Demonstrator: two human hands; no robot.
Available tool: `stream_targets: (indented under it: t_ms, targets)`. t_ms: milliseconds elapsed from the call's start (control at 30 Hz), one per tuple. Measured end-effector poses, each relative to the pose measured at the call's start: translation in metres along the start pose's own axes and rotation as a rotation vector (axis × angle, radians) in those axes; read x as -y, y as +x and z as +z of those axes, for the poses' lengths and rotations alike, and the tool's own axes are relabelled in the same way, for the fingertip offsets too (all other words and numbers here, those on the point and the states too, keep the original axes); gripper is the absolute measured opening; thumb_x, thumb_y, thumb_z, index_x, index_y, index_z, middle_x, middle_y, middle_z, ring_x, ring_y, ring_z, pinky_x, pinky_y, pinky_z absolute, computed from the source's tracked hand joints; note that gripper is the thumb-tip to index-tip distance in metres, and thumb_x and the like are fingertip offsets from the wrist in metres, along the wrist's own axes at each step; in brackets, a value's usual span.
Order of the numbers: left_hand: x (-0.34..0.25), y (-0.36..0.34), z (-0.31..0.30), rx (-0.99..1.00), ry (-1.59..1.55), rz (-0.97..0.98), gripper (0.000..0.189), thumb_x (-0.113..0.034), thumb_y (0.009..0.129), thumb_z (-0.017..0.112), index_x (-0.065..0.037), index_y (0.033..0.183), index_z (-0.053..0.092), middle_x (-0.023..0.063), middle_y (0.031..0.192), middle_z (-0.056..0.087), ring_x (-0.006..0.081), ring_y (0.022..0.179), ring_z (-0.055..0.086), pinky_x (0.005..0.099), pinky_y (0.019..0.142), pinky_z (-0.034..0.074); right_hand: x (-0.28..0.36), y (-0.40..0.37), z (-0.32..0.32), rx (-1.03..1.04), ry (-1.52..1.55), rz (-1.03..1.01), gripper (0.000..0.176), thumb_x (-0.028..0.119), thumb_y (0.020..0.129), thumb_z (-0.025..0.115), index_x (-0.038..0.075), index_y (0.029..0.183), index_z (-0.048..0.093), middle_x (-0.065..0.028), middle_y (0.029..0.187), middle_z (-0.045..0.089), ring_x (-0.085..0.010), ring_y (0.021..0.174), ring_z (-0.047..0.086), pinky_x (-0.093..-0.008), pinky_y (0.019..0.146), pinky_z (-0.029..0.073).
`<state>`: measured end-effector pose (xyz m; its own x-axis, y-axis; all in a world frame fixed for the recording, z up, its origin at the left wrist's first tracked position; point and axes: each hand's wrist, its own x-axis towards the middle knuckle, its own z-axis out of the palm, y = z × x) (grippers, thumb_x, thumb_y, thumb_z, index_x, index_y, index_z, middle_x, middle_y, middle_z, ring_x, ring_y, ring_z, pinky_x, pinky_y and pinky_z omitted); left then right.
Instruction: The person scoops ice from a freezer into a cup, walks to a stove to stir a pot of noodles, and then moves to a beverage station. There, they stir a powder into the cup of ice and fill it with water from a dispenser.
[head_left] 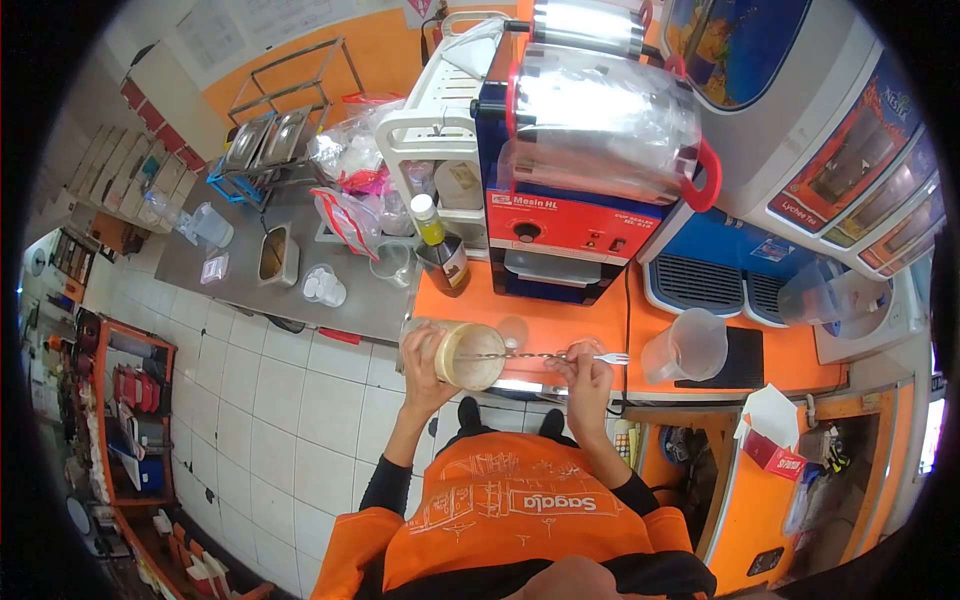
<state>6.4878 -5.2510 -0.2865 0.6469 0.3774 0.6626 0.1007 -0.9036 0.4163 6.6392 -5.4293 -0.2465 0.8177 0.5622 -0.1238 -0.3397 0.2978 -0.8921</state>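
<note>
My left hand (424, 365) is wrapped round a tub with a cream-coloured rim (473, 385), tilted so its pale inside faces me. In my right hand (586, 385) is a long bar spoon (535, 356) with a twisted shaft, gripped near its forked end. The other end of the spoon reaches into the mouth of the tub. Both hands are at the front edge of the orange counter (470, 310). Just behind the spoon stands a small clear cup (513, 332).
A red and blue cup sealer (590, 225) stands at the back, with a yellow-topped bottle (442, 255) to its left. On the right are a clear jug (686, 346) and a drink dispenser (720, 265). A steel container (278, 256) sits on the grey table. An opened box (772, 440) lies lower right.
</note>
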Motion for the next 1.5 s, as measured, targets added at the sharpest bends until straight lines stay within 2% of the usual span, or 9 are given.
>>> stream_targets:
  t_ms: [300,500,633,733,900,1000,1167,1300,1500]
  targets:
    - [-0.008,0.001,0.007,-0.085,-0.005,-0.214,0.089,-0.027,0.050,0.083,-0.005,0.125,0.040,0.0157,0.119,0.042,0.0348,0.112,0.041,0.0470,0.093,0.033,0.025,0.010,-0.028,-0.082,0.081,-0.061,0.024,0.020,0.096,0.042,0.002,0.079,0.045,-0.0103,0.080,0.056,-0.0172,0.074,0.062,-0.0251,0.069,0.051]
    - [-0.008,0.003,0.004,-0.014,0.063,-0.332,0.091,-0.014,0.047,0.081,-0.004,0.126,0.038,0.0179,0.121,0.039,0.0367,0.112,0.040,0.0457,0.093,0.036,0.034,0.002,-0.045,-0.192,-0.060,-0.194,0.028,0.019,0.097,0.039,-0.001,0.078,0.046,-0.0093,0.078,0.053,-0.0194,0.074,0.060,-0.0301,0.074,0.050]
    - [-0.006,0.003,0.003,-0.018,0.074,-0.354,0.091,-0.015,0.047,0.081,-0.004,0.126,0.038,0.0176,0.121,0.039,0.0367,0.112,0.040,0.0459,0.093,0.036,0.027,-0.017,-0.030,-0.080,-0.366,-0.409,0.026,0.009,0.095,0.039,-0.004,0.076,0.049,-0.0113,0.080,0.055,-0.0216,0.079,0.059,-0.0319,0.078,0.049]
    - [-0.004,0.002,0.004,-0.003,0.067,-0.358,0.092,-0.015,0.047,0.081,-0.005,0.127,0.038,0.0174,0.121,0.039,0.0367,0.113,0.039,0.0461,0.093,0.036,0.033,-0.024,-0.017,0.282,-0.856,-0.778,0.019,0.005,0.091,0.043,-0.004,0.079,0.054,-0.0151,0.080,0.059,-0.0229,0.077,0.059,-0.0326,0.074,0.048]
    - [-0.005,0.003,-0.001,0.030,0.060,-0.356,0.093,-0.014,0.046,0.082,-0.006,0.127,0.038,0.0171,0.122,0.038,0.0368,0.113,0.039,0.0461,0.094,0.035,0.041,-0.022,-0.022,0.098,-0.724,-0.752,0.024,0.006,0.093,0.040,-0.004,0.074,0.052,-0.0144,0.079,0.059,-0.0218,0.076,0.059,-0.0327,0.071,0.048]
    - [-0.002,0.001,-0.002,0.054,0.048,-0.314,0.093,-0.016,0.046,0.083,-0.006,0.126,0.038,0.0170,0.122,0.038,0.0368,0.114,0.040,0.0467,0.093,0.037,0.045,-0.027,-0.013,-0.040,-0.188,-0.465,0.027,0.007,0.094,0.038,-0.003,0.072,0.051,-0.0135,0.077,0.058,-0.0228,0.074,0.059,-0.0325,0.070,0.048]
    - [0.005,-0.006,0.014,-0.177,-0.133,0.155,0.074,-0.015,0.056,0.079,-0.009,0.120,0.042,0.0140,0.115,0.042,0.0381,0.111,0.044,0.0516,0.089,0.037,0.021,-0.025,0.014,0.422,-0.728,-0.911,0.017,0.002,0.091,0.042,-0.006,0.081,0.054,-0.0146,0.083,0.060,-0.0236,0.075,0.057,-0.0306,0.066,0.049]
    - [-0.005,-0.003,0.014,-0.123,-0.124,0.201,0.062,-0.012,0.063,0.074,-0.011,0.117,0.044,0.0135,0.112,0.043,0.0380,0.112,0.045,0.0520,0.089,0.037,-0.001,-0.032,0.024,0.445,-0.739,-0.731,0.014,-0.001,0.089,0.044,-0.006,0.083,0.056,-0.0150,0.080,0.059,-0.0229,0.075,0.057,-0.0303,0.067,0.049]
    - [0.005,-0.008,0.022,-0.194,-0.072,0.128,0.069,-0.018,0.064,0.075,-0.010,0.123,0.040,0.0147,0.115,0.043,0.0378,0.114,0.043,0.0510,0.093,0.034,-0.004,-0.019,0.020,0.141,-0.221,-0.130,0.026,0.009,0.095,0.039,-0.008,0.079,0.050,-0.0117,0.082,0.057,-0.0209,0.071,0.061,-0.0289,0.069,0.051]
